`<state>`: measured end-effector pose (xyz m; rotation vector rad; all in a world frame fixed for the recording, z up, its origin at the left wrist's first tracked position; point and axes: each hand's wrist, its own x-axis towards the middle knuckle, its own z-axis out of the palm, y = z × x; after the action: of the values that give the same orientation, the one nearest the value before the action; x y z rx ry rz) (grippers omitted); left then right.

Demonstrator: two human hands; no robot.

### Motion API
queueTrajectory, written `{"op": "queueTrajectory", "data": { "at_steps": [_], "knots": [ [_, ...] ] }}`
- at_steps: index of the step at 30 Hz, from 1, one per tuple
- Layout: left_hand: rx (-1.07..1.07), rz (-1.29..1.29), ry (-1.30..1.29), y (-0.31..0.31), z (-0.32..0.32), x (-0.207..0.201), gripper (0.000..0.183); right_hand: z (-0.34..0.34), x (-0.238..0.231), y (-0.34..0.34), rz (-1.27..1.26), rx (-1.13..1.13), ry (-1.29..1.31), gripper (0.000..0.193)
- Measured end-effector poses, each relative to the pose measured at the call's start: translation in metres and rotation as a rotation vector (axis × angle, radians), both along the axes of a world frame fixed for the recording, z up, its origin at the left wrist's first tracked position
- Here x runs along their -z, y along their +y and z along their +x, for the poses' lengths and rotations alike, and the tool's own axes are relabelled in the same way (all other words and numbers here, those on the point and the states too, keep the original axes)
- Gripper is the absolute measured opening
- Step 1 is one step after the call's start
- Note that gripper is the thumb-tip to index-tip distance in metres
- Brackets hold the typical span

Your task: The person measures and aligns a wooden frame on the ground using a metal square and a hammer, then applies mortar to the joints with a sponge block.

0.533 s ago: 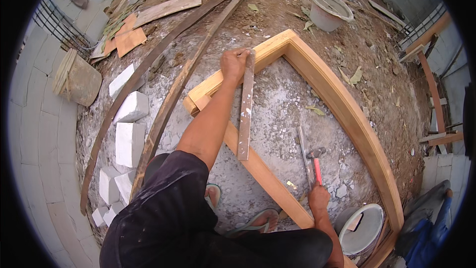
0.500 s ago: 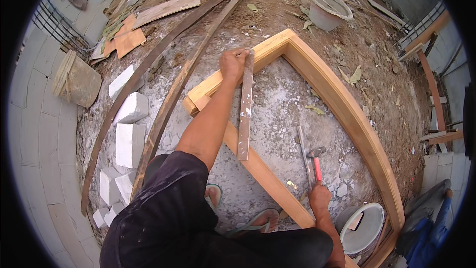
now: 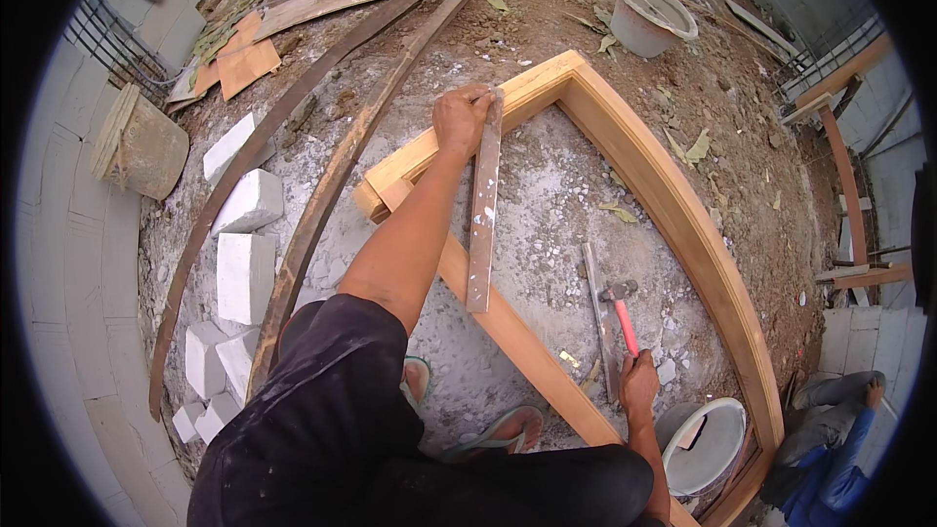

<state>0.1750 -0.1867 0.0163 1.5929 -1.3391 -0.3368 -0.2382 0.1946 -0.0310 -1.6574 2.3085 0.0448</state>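
My left hand (image 3: 462, 119) pinches the top end of a flat brown strip (image 3: 484, 224) spotted with white paint, holding it against the short side of a wooden frame (image 3: 673, 215). The strip slants down, its lower end by a diagonal wooden board (image 3: 527, 353) that crosses the frame's corner. At the lower right, my right hand (image 3: 640, 381) is closed around the red handle of a hammer (image 3: 626, 324), whose dark head points away from me. Beside the hammer, a narrow grey bar (image 3: 601, 322) lies on the ground.
A white-rimmed bucket (image 3: 673, 459) stands inside the frame near my right forearm. Two long dark boards (image 3: 342, 171) and several white blocks (image 3: 246, 278) lie at left. Other buckets (image 3: 144, 146) stand farther off. A person in a blue sleeve (image 3: 844, 468) is at lower right.
My right hand has lifted the hammer slightly off the grey bar, its handle now plainly in my grip. My left hand and the brown strip stay nearly in place.
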Motion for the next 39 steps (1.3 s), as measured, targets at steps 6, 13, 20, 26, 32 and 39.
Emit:
{"op": "queueTrajectory", "data": {
  "at_steps": [6,13,20,26,32,39],
  "knots": [
    [0.027,0.015,0.067,0.002,-0.01,-0.005,0.023,0.053,-0.106,-0.047,0.028,0.299,-0.903,0.027],
    [0.005,-0.014,0.073,0.0,-0.005,0.004,0.019,0.178,-0.21,-0.192,-0.136,-0.412,-0.476,0.032],
    [0.027,-0.086,0.055,-0.007,-0.002,0.013,0.015,0.239,-0.194,-0.254,-0.33,-0.381,-0.466,0.028],
    [0.009,0.108,0.071,0.004,-0.009,-0.002,0.022,0.239,-0.179,-0.264,-0.237,-0.407,-0.353,0.03],
    [-0.002,0.058,0.094,0.007,-0.018,0.001,0.019,0.241,-0.181,-0.267,-0.302,-0.308,-0.408,0.031],
    [0.041,0.179,0.141,0.013,0.0,-0.01,0.026,0.238,-0.189,-0.25,-0.333,-0.339,-0.467,0.028]
  ]
}}
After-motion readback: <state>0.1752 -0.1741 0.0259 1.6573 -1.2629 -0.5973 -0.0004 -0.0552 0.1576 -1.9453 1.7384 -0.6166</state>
